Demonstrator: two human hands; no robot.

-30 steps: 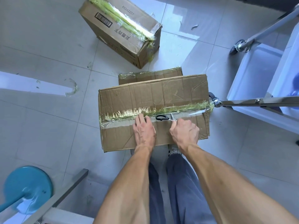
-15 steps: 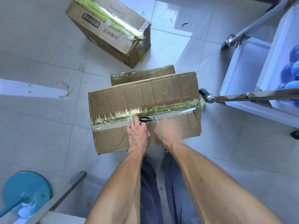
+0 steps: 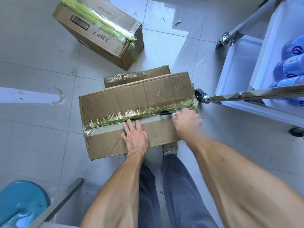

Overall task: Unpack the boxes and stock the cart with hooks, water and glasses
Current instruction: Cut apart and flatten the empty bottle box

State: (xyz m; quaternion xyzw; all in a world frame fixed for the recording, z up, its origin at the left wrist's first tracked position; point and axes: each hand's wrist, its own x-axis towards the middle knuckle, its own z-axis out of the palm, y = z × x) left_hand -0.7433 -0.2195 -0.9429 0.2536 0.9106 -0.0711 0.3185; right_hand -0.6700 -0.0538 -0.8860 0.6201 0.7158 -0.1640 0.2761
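The left hand (image 3: 135, 137) is pressing flat, fingers straight, on the near flap of the box (image 3: 136, 102) lying on the floor beside the cart (image 3: 238, 69), while the blurred right hand (image 3: 186, 121) is curling its fingers round a black-handled tool (image 3: 166, 113) at the taped seam.

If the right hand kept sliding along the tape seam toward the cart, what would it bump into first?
Probably the cart's caster, just past the box edge; the right hand is blurred and depth is unclear.
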